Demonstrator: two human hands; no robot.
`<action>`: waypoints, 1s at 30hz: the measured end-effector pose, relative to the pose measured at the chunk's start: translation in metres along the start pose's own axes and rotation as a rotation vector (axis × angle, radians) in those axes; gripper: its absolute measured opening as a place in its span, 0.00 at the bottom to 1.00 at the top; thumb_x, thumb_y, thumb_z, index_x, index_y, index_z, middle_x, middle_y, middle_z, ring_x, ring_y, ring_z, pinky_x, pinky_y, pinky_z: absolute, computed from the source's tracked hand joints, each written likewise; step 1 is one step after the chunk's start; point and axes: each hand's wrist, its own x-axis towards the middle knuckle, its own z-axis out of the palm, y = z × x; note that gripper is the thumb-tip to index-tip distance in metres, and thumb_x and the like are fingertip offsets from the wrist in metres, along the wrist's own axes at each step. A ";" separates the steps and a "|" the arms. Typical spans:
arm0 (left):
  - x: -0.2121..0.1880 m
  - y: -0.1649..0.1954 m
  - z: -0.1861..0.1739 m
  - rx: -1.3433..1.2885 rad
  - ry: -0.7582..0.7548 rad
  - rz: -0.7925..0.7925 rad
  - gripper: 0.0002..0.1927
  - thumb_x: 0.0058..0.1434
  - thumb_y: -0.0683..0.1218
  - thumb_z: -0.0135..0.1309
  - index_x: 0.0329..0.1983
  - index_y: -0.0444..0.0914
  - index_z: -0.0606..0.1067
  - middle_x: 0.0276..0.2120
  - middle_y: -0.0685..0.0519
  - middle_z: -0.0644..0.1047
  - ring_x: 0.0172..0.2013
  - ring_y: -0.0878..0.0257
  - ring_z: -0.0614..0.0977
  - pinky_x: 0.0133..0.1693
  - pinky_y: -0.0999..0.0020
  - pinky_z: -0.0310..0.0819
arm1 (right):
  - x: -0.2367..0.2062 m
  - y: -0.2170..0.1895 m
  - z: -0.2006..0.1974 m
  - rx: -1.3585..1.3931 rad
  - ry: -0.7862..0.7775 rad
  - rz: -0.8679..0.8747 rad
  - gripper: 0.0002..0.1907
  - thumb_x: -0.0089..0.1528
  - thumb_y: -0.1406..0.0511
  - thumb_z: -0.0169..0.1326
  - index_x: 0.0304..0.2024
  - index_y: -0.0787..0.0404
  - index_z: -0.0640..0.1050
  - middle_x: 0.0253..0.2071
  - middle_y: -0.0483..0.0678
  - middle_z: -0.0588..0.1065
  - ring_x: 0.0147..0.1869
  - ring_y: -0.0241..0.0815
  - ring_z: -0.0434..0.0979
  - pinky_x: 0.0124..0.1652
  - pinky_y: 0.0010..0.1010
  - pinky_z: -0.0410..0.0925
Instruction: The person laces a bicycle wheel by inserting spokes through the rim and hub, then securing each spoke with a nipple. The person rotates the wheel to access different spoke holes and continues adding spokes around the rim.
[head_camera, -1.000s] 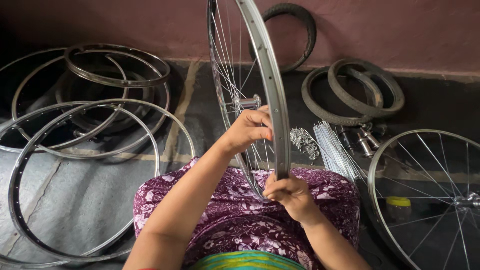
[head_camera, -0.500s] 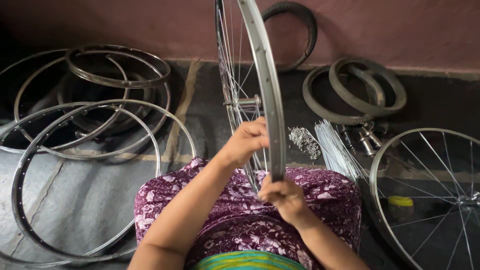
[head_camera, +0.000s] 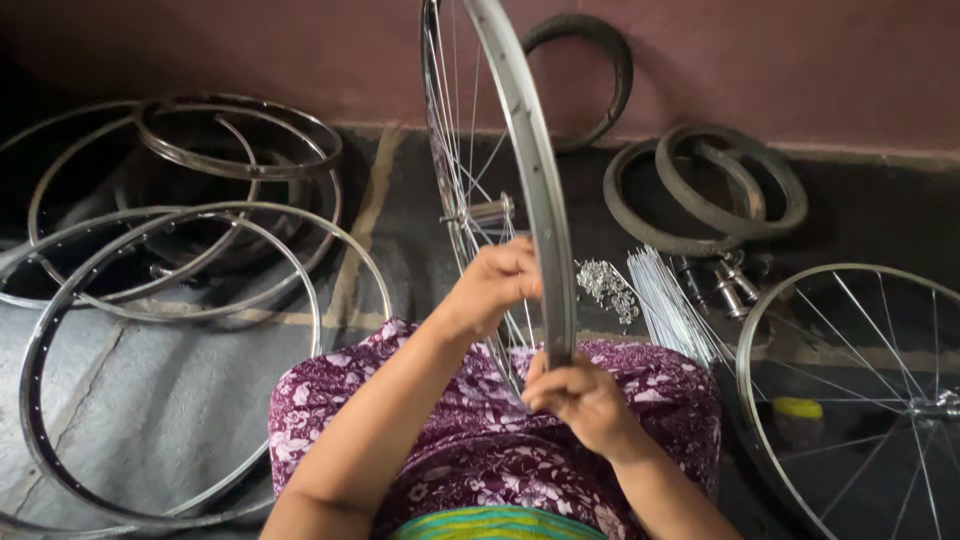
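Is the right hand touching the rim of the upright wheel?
Touching. The head view shows the right hand with its fingers closed around the wheel rim at its lower part.

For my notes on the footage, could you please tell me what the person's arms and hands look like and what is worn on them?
Both forearms are bare: no sleeves, gloves, watch or bangles show. The left hand and right hand carry no rings that can be made out. Below them lies a purple garment with a white flower print, edged by a green and yellow band.
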 end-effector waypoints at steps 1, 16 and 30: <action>-0.002 0.001 -0.001 0.049 -0.037 0.034 0.05 0.61 0.42 0.64 0.37 0.34 0.82 0.43 0.53 0.76 0.47 0.61 0.77 0.51 0.64 0.73 | 0.000 -0.006 0.001 -0.098 0.003 -0.054 0.04 0.65 0.67 0.57 0.41 0.59 0.82 0.42 0.46 0.74 0.44 0.36 0.71 0.40 0.24 0.70; -0.003 0.000 -0.005 -0.009 -0.033 0.044 0.05 0.62 0.41 0.66 0.38 0.35 0.82 0.44 0.54 0.76 0.49 0.62 0.77 0.52 0.66 0.74 | 0.055 -0.100 0.011 -1.136 0.529 -0.320 0.13 0.63 0.76 0.61 0.49 0.63 0.80 0.42 0.50 0.78 0.43 0.41 0.81 0.41 0.27 0.74; -0.001 -0.005 -0.007 0.006 -0.016 0.084 0.09 0.60 0.43 0.67 0.42 0.35 0.83 0.49 0.56 0.75 0.53 0.63 0.76 0.58 0.66 0.72 | 0.084 -0.083 0.025 -1.423 0.489 -0.508 0.10 0.62 0.78 0.63 0.46 0.69 0.80 0.47 0.50 0.70 0.46 0.45 0.74 0.42 0.35 0.69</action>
